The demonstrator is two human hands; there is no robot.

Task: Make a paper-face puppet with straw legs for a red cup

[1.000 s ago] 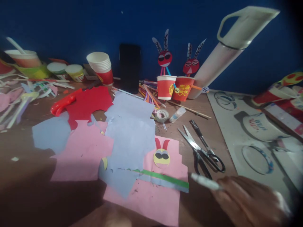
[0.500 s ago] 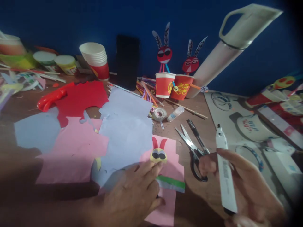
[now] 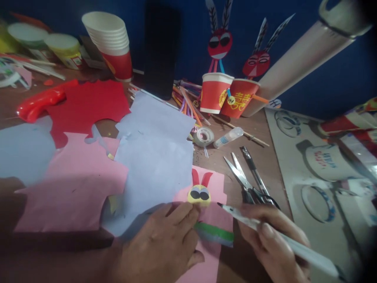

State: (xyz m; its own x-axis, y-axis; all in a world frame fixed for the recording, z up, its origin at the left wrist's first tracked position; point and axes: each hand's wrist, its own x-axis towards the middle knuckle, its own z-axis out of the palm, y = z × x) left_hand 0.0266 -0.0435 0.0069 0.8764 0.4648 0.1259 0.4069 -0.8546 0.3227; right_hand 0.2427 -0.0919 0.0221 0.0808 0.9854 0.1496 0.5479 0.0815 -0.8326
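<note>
A small yellow paper face (image 3: pixel 199 197) with black half-round eyes and red ears lies on pink paper (image 3: pixel 216 181). The fingertips of my left hand (image 3: pixel 165 239) rest on its lower edge, fingers stretched out and pressing down. In my right hand (image 3: pixel 273 236) is a white marker (image 3: pixel 294 241), uncapped, its dark tip pointing left at the face but a little apart from it. Below the face, a green-and-white paper strip (image 3: pixel 215 232) lies across the pink sheet. Just beyond my right hand are scissors (image 3: pixel 246 182) and a black pen (image 3: pixel 253 169).
Light blue paper (image 3: pixel 156 157), pink scraps (image 3: pixel 73 177) and red paper (image 3: pixel 91 104) cover the left side. Tape (image 3: pixel 204 135) and a glue bottle (image 3: pixel 229 137) lie beyond the scissors. Red cups (image 3: pixel 216 96) with paper faces, stacked cups (image 3: pixel 114 47) and a black phone-like slab (image 3: pixel 161 47) stand behind.
The marker has swung from nearly upright to slanting, its tip now near the yellow face. My right hand has moved left and closed into a writing grip. The view has shifted closer.
</note>
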